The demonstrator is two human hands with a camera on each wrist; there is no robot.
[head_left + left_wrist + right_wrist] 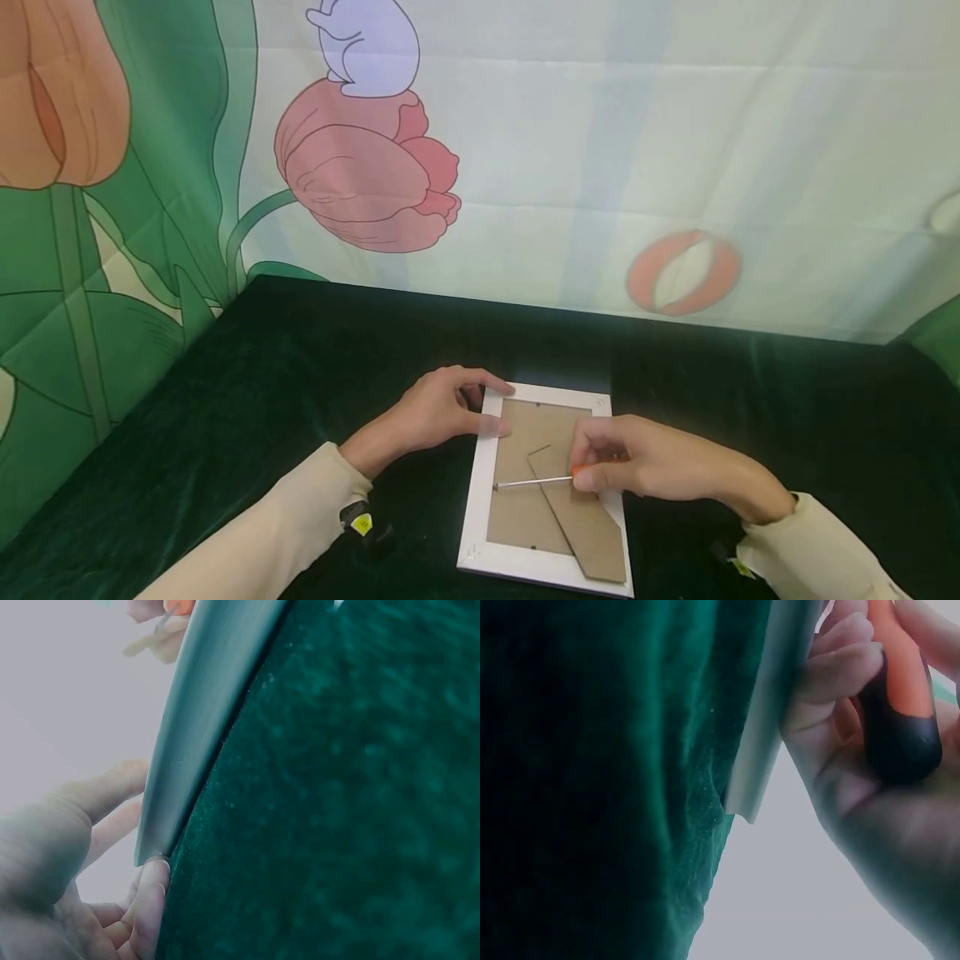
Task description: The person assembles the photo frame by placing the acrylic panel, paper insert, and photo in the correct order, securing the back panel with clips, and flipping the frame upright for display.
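A white picture frame [474, 521] lies face down, its brown backing board [517, 517] and a folded stand leg [592, 542] showing. My left hand [442, 412] holds the frame's upper left side, with the thumb over the backing and the index finger at the top corner. In the left wrist view, a fingertip [155, 871] touches the frame's end. My right hand [637, 458] grips the orange and black handle of a screwdriver [906, 682]. Its thin metal shaft [536, 482] reaches left across the board, the tip at a small dark tab on the left inner edge.
Dark green velvet cloth [300, 375] covers the table. More small dark tabs sit at the top and bottom inner edges of the frame. A printed curtain [525, 167] with flowers and a rabbit hangs behind the table.
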